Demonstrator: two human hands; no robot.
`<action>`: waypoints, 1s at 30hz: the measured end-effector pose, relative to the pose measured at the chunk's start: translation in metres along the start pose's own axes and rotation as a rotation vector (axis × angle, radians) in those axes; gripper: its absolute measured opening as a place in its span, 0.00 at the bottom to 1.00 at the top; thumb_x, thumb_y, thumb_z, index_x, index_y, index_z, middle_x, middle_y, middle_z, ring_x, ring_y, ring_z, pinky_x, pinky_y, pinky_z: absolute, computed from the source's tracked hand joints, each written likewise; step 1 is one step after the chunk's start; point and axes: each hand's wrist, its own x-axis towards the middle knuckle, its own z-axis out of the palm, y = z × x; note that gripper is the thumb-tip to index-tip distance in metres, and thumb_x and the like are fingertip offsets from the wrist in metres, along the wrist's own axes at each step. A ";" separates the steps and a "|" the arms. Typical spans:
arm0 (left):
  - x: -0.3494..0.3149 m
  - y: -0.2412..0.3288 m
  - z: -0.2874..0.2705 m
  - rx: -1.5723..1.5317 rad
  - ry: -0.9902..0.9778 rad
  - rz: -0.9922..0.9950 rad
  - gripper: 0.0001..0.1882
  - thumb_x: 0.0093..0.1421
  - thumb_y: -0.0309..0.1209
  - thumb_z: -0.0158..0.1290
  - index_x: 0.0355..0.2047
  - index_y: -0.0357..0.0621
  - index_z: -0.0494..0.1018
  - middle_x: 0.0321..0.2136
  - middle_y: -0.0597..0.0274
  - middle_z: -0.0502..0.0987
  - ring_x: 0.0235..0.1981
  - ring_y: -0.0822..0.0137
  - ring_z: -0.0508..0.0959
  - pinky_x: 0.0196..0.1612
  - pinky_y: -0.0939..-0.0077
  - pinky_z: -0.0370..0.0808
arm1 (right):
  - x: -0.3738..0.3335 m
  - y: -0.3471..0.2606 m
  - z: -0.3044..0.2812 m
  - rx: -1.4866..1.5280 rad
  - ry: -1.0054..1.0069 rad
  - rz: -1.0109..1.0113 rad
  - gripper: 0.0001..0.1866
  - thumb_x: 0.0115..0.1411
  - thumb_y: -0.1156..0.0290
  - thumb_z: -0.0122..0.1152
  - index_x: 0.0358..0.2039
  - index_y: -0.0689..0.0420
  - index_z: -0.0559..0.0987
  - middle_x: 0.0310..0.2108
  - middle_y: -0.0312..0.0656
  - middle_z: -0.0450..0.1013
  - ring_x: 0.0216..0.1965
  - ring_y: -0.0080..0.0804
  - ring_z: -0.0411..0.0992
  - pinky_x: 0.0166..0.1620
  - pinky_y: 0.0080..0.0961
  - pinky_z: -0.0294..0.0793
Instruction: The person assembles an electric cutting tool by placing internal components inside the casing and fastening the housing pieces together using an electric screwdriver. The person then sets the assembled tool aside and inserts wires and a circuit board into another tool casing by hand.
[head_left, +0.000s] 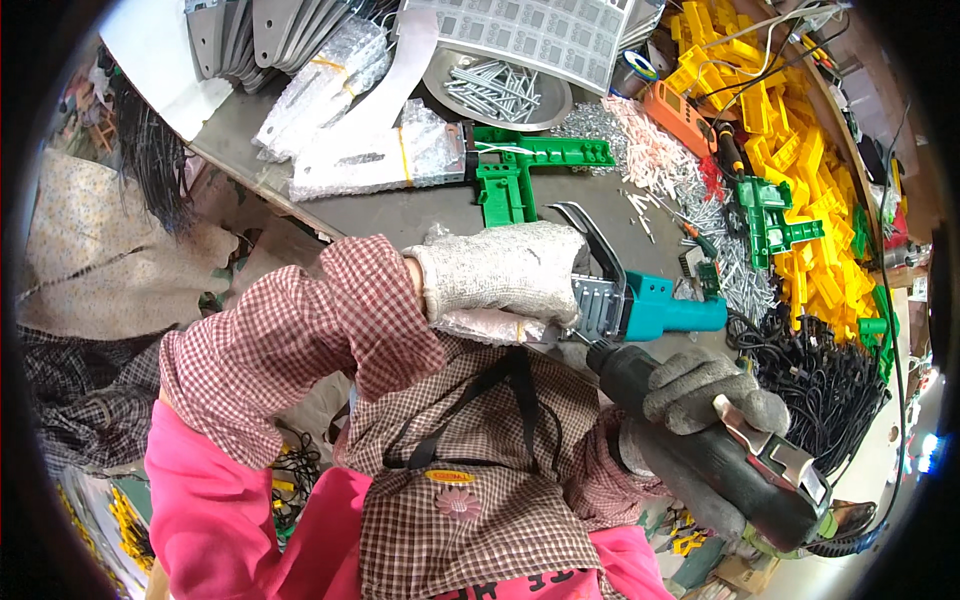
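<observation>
My left hand (505, 270), in a white knitted glove, grips the metal end of a teal-handled tool (660, 308) with a dark curved guard. Clear bubble wrap (490, 326) shows below that glove. In its grey glove, my right hand (705, 395) is wrapped round a black electric screwdriver (680, 455) with a metal hook clip. The screwdriver's nose points up and left at the metal plate of the teal-handled tool, close beside my left fingers. Whether its bit sits on a screw is too small to tell.
Green plastic housings (525, 160) lie beyond my left hand, beside bubble-wrapped blades (365, 160). A metal dish (555, 105) holds long screws. Rightward are loose screws (740, 270), an orange meter (680, 118), yellow plastic parts (800, 180) and black cables (820, 390).
</observation>
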 end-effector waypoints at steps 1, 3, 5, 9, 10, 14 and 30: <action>-0.001 -0.001 0.000 0.005 -0.021 0.004 0.08 0.56 0.34 0.53 0.28 0.43 0.71 0.27 0.54 0.73 0.31 0.49 0.76 0.35 0.58 0.72 | 0.000 0.000 0.000 0.000 0.002 0.002 0.47 0.51 0.29 0.61 0.48 0.65 0.67 0.25 0.43 0.73 0.18 0.33 0.74 0.24 0.30 0.78; -0.002 -0.002 0.002 -0.057 -0.004 -0.019 0.08 0.56 0.34 0.54 0.27 0.44 0.70 0.27 0.54 0.72 0.30 0.48 0.76 0.35 0.57 0.72 | 0.000 0.000 0.002 -0.005 0.008 0.005 0.47 0.51 0.28 0.61 0.48 0.64 0.68 0.25 0.42 0.73 0.17 0.32 0.74 0.24 0.30 0.78; -0.003 -0.003 0.004 -0.119 0.011 -0.039 0.09 0.56 0.35 0.54 0.27 0.44 0.70 0.26 0.54 0.72 0.30 0.48 0.76 0.35 0.57 0.71 | 0.000 0.000 0.003 -0.016 0.013 0.005 0.47 0.50 0.28 0.61 0.47 0.64 0.68 0.24 0.42 0.73 0.17 0.32 0.73 0.24 0.30 0.78; -0.006 -0.002 0.006 -0.082 -0.005 -0.132 0.11 0.62 0.39 0.54 0.32 0.44 0.72 0.31 0.51 0.72 0.32 0.47 0.75 0.35 0.56 0.71 | 0.000 -0.001 0.012 -0.050 0.034 0.004 0.47 0.49 0.27 0.62 0.46 0.63 0.68 0.24 0.41 0.73 0.17 0.32 0.73 0.25 0.30 0.78; -0.007 -0.002 0.005 -0.123 -0.039 -0.281 0.12 0.63 0.39 0.53 0.32 0.44 0.73 0.31 0.51 0.71 0.33 0.47 0.74 0.36 0.56 0.71 | 0.000 -0.001 0.014 -0.066 0.049 0.007 0.47 0.49 0.27 0.62 0.46 0.63 0.69 0.24 0.41 0.73 0.17 0.32 0.73 0.25 0.30 0.79; -0.009 -0.005 0.000 -0.044 -0.029 -0.004 0.14 0.66 0.43 0.53 0.38 0.44 0.74 0.35 0.50 0.71 0.36 0.46 0.74 0.37 0.54 0.70 | 0.001 -0.002 0.017 -0.130 0.062 0.020 0.47 0.48 0.26 0.62 0.45 0.62 0.69 0.23 0.40 0.72 0.17 0.31 0.73 0.25 0.31 0.79; -0.003 -0.002 0.018 -0.330 0.131 -0.410 0.15 0.41 0.34 0.57 0.24 0.32 0.75 0.23 0.44 0.76 0.24 0.52 0.77 0.29 0.62 0.73 | -0.001 -0.010 0.014 0.098 -0.091 0.215 0.16 0.60 0.67 0.65 0.41 0.64 0.72 0.31 0.56 0.78 0.28 0.52 0.80 0.34 0.48 0.80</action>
